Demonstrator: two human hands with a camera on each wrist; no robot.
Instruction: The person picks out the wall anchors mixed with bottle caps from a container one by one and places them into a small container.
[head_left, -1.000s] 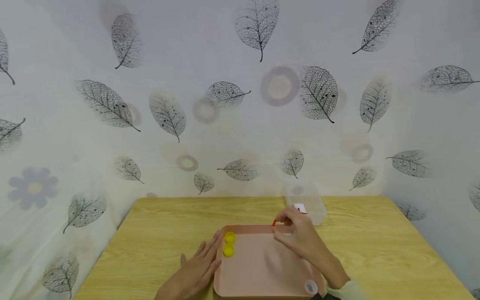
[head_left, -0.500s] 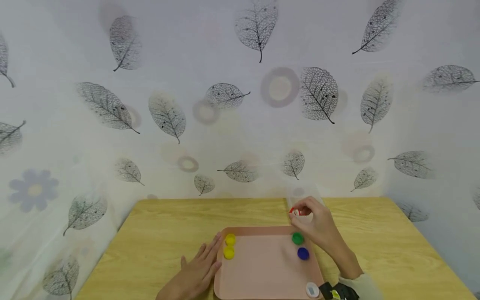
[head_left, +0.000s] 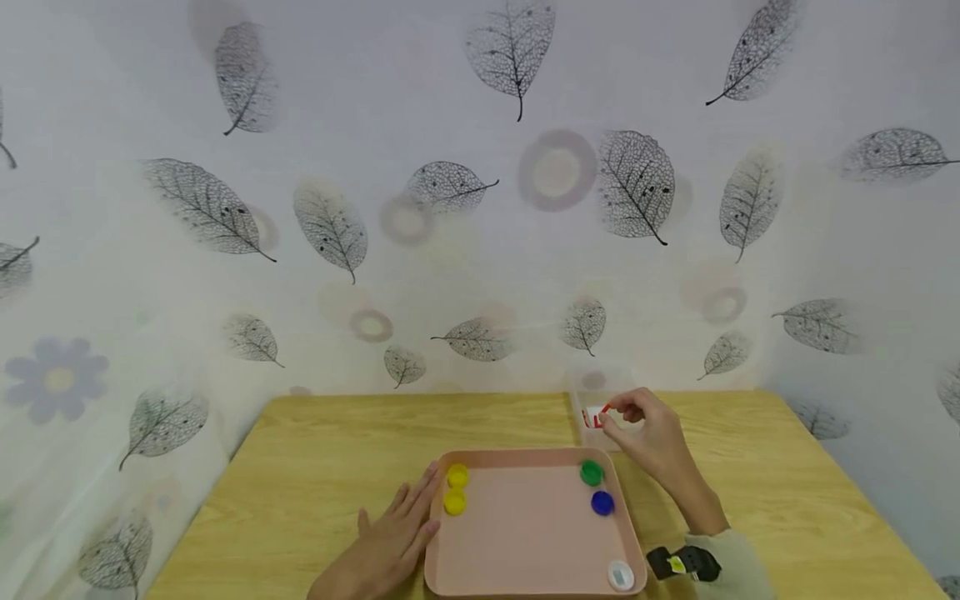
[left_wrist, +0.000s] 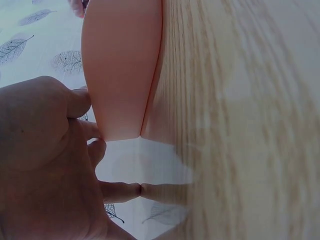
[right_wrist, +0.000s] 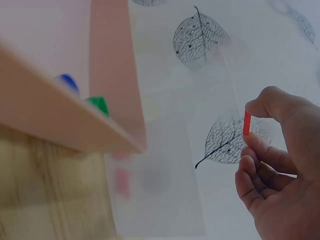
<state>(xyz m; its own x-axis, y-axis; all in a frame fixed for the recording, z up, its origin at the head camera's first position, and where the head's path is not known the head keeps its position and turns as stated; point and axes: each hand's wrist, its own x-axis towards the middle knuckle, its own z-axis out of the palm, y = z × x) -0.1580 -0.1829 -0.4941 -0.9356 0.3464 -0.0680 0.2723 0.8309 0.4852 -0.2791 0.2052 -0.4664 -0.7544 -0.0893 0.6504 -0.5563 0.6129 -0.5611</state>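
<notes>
My right hand (head_left: 660,442) pinches a small red stick (right_wrist: 247,123) between thumb and index finger, over a clear plastic box (head_left: 617,445). In the box lie a white piece and red bits (head_left: 597,421). My left hand (head_left: 390,537) has its fingers extended, with fingertips touching the left wall of a pink tray (head_left: 525,533); the left wrist view shows them at the tray's outer side (left_wrist: 122,65). Inside the tray, two yellow caps (head_left: 455,502) sit at the far left. A green cap (head_left: 592,473) and a blue cap (head_left: 602,503) sit at the far right.
A white round disc (head_left: 621,575) with a grey mark is in the tray's near right corner. The wood-grain table (head_left: 300,467) runs back to a leaf-print cloth (head_left: 480,250). A black band (head_left: 684,563) circles the right wrist.
My right hand has moved right and back, from the tray's far edge to over the box, still pinching a red stick. The green and blue caps came into view. The left hand stayed put.
</notes>
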